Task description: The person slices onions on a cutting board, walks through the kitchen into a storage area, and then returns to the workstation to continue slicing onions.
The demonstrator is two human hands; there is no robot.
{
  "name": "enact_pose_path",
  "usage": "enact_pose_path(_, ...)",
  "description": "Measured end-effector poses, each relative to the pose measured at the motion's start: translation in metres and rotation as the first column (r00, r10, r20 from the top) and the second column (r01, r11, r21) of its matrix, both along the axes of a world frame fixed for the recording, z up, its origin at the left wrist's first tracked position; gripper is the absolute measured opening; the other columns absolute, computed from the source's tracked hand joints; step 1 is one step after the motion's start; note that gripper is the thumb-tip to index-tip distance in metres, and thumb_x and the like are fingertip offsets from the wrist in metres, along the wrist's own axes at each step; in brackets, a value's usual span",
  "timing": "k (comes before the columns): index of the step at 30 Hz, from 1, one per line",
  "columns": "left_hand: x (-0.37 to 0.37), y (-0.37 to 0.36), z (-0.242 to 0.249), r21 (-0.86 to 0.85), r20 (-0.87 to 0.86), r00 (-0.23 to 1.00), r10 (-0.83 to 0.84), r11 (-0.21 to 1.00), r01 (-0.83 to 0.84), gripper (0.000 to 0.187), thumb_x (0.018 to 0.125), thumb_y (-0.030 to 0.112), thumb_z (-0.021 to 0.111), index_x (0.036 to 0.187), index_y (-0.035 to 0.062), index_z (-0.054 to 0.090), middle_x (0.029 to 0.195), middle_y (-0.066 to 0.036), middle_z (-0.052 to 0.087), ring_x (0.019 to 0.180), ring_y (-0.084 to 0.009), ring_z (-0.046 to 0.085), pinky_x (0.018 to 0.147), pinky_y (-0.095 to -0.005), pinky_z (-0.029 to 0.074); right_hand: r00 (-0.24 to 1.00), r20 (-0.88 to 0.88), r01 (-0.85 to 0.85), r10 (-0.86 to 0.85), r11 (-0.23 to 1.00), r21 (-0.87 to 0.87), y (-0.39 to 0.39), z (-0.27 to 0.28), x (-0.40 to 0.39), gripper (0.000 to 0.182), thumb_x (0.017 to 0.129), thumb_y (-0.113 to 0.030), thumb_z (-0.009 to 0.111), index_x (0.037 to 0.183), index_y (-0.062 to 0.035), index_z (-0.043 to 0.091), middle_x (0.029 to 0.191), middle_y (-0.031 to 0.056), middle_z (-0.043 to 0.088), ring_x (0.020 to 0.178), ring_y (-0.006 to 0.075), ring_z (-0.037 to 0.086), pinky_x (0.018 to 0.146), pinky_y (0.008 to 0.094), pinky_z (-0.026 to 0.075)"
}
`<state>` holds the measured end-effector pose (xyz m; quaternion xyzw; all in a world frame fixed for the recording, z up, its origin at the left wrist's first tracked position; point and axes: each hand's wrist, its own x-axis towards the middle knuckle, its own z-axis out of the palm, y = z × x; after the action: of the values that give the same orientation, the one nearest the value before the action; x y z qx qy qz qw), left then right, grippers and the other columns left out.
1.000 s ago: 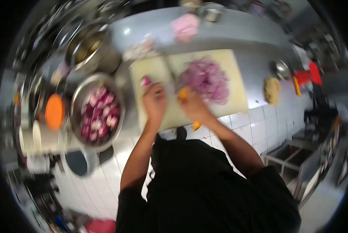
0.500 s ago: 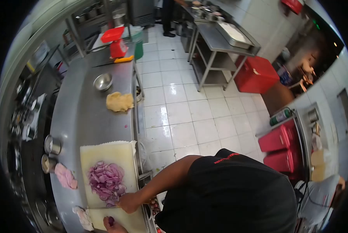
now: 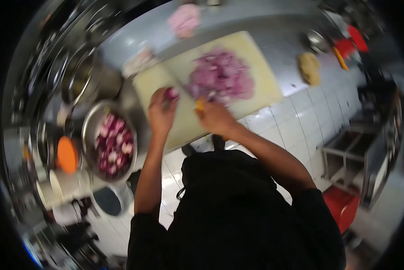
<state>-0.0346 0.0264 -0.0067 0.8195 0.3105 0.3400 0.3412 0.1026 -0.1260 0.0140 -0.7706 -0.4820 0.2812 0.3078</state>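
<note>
My left hand is closed on a small purple onion above the near-left cutting board. To its right, my right hand grips an orange handle; the blade, if any, is too blurred to make out. A heap of sliced purple onion lies on the pale cutting board, just beyond my right hand. Left of the boards stands a metal colander holding several peeled purple onions.
Crumpled cloths, one whitish and one pink, lie behind the boards. A yellowish cloth and a metal bowl are at the right. An orange lid and stacked containers are at the left.
The view has swung round to the left, bringing the colander of onions and both forearms into sight. The onion is still in my left hand, and an orange handle now shows in my right hand.
</note>
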Motion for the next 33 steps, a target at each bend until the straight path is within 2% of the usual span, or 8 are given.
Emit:
enact_pose_path(5, 0.003, -0.003, -0.003, -0.004, 0.066, 0.993, 0.097, 0.995, -0.097, 0.030, 0.083, 0.003, 0.075, 0.112, -0.0001, 0.070, 0.115, -0.012, 0.068, 0.095, -0.0230, 0.069, 0.084, -0.0333, 0.057, 0.998, 0.015, -0.063, 0.066, 0.987, -0.150, 0.005, 0.044, 0.005, 0.037, 0.098, -0.023, 0.055, 0.120, 0.0053, 0.046, 0.089, 0.0332, 0.067, 0.094, 0.0516, 0.065, 0.087, 0.0580, 0.048)
enact_pose_path(14, 0.005, 0.002, -0.010, -0.056, 0.079, 0.988, 0.134, 0.990, -0.130, 0.021, 0.082, 0.004, 0.073, 0.101, -0.0021, 0.070, 0.105, -0.013, 0.067, 0.084, -0.0250, 0.071, 0.078, -0.0343, 0.058, 0.988, -0.024, -0.150, 0.152, 0.909, -0.389, 0.009, 0.106, -0.006, 0.036, 0.098, -0.019, 0.055, 0.117, 0.0087, 0.044, 0.088, 0.0347, 0.067, 0.092, 0.0518, 0.066, 0.084, 0.0580, 0.050)
enact_pose_path(20, 0.005, 0.002, -0.014, -0.107, 0.180, 0.976, 0.120, 0.989, -0.102, 0.023, 0.081, 0.004, 0.074, 0.103, -0.0010, 0.071, 0.104, -0.012, 0.068, 0.083, -0.0242, 0.071, 0.077, -0.0332, 0.059, 0.988, 0.044, -0.128, 0.148, 0.945, -0.300, 0.024, 0.055, -0.017, 0.036, 0.101, -0.023, 0.053, 0.119, 0.0065, 0.043, 0.092, 0.0348, 0.066, 0.093, 0.0524, 0.065, 0.084, 0.0571, 0.048)
enact_pose_path(23, 0.004, 0.002, -0.010, -0.110, 0.135, 0.985, 0.109, 0.989, -0.094, 0.024, 0.083, 0.004, 0.075, 0.106, -0.0005, 0.071, 0.106, -0.010, 0.069, 0.085, -0.0199, 0.069, 0.080, -0.0314, 0.057, 0.980, 0.146, -0.111, 0.137, 0.978, -0.178, 0.048, 0.013, -0.005, 0.033, 0.098, -0.018, 0.055, 0.115, 0.0083, 0.045, 0.090, 0.0348, 0.067, 0.089, 0.0517, 0.066, 0.080, 0.0577, 0.052)
enact_pose_path(26, 0.002, 0.001, -0.006, -0.135, 0.109, 0.989, 0.104, 0.987, -0.088, 0.022, 0.085, 0.004, 0.074, 0.106, -0.0002, 0.072, 0.106, -0.010, 0.069, 0.087, -0.0199, 0.070, 0.081, -0.0322, 0.058, 0.981, 0.097, -0.146, 0.171, 0.963, -0.226, 0.065, 0.026, 0.004, 0.033, 0.098, -0.018, 0.055, 0.116, 0.0075, 0.045, 0.090, 0.0346, 0.067, 0.088, 0.0518, 0.066, 0.080, 0.0579, 0.052)
enact_pose_path(29, 0.002, 0.002, -0.011, -0.174, 0.174, 0.978, 0.118, 0.981, -0.087, 0.019, 0.088, 0.004, 0.073, 0.106, -0.0005, 0.073, 0.106, -0.011, 0.069, 0.086, -0.0199, 0.070, 0.078, -0.0313, 0.059, 0.986, -0.156, -0.119, 0.056, 0.894, -0.431, 0.063, 0.087, 0.000, 0.033, 0.099, -0.021, 0.056, 0.115, 0.0050, 0.045, 0.090, 0.0315, 0.066, 0.074, 0.0484, 0.067, 0.074, 0.0523, 0.054)
enact_pose_path(32, 0.003, 0.004, -0.014, -0.182, 0.135, 0.980, 0.143, 0.976, -0.118, 0.016, 0.091, 0.002, 0.070, 0.106, -0.0014, 0.073, 0.107, -0.011, 0.069, 0.085, -0.0195, 0.070, 0.075, -0.0295, 0.059, 0.989, -0.119, -0.133, 0.088, 0.877, -0.462, 0.054, 0.102, -0.007, 0.033, 0.099, -0.020, 0.055, 0.116, 0.0056, 0.044, 0.088, 0.0286, 0.067, 0.062, 0.0388, 0.069, 0.062, 0.0469, 0.056)
enact_pose_path(33, 0.003, 0.004, -0.014, -0.188, 0.141, 0.979, 0.147, 0.975, -0.119, 0.015, 0.091, 0.002, 0.070, 0.105, -0.0017, 0.073, 0.107, -0.011, 0.069, 0.084, -0.0194, 0.070, 0.074, -0.0292, 0.059, 0.988, 0.015, -0.137, 0.152, 0.924, -0.358, 0.053, 0.076, -0.007, 0.032, 0.099, -0.018, 0.054, 0.116, 0.0068, 0.044, 0.086, 0.0287, 0.068, 0.062, 0.0385, 0.069, 0.062, 0.0471, 0.056)
